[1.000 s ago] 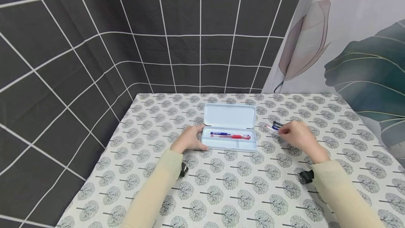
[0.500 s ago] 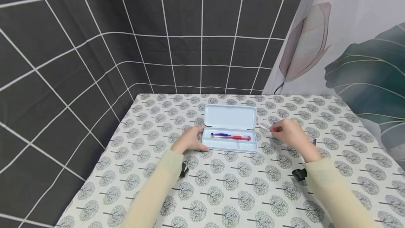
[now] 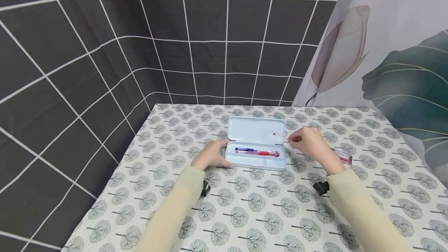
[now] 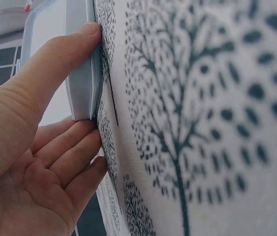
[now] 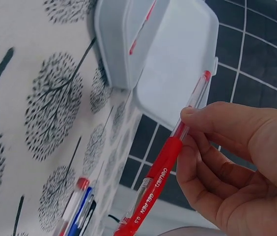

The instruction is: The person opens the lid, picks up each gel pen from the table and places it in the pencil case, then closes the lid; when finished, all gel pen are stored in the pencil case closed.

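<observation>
A light blue pencil case stands with its lid up in the middle of the table. My left hand grips its left end; in the left wrist view the thumb lies along one side and the fingertips sit at the corner. A blue pen and a red pen lie in the long back compartment. Between thumb and fingers, my right hand pinches a red gel pen near its clear end. The pen is raised, its tip overlapping the lid in the head view.
Several loose pens, among them red and blue ones, lie on the tree-print tablecloth, partly behind my right forearm. A dark grid curtain hangs behind the table, and a leaf-print curtain on the right.
My right hand has moved left from the loose pens towards the case, bringing the red gel pen along. My left hand keeps its grip on the case's left end.
</observation>
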The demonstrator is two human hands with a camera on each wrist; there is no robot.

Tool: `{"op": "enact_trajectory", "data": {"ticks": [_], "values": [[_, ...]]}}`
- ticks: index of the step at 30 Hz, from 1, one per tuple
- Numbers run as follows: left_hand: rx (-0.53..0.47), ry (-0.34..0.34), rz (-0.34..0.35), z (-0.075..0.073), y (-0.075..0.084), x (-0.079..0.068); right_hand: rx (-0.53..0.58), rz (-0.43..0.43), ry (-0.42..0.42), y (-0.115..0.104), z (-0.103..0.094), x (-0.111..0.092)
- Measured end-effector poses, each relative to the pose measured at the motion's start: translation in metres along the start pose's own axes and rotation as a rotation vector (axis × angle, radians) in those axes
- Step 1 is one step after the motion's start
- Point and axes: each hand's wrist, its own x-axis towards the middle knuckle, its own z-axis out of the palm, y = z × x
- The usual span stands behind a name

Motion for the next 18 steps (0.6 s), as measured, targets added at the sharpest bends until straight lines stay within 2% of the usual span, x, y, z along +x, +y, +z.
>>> {"op": "enact_trajectory", "data": {"ticks": [18], "values": [[-0.011,0.002,0.005,0.001,0.0,0.001,0.014,-0.004,-0.031,-0.015,0.013,0.013]]}}
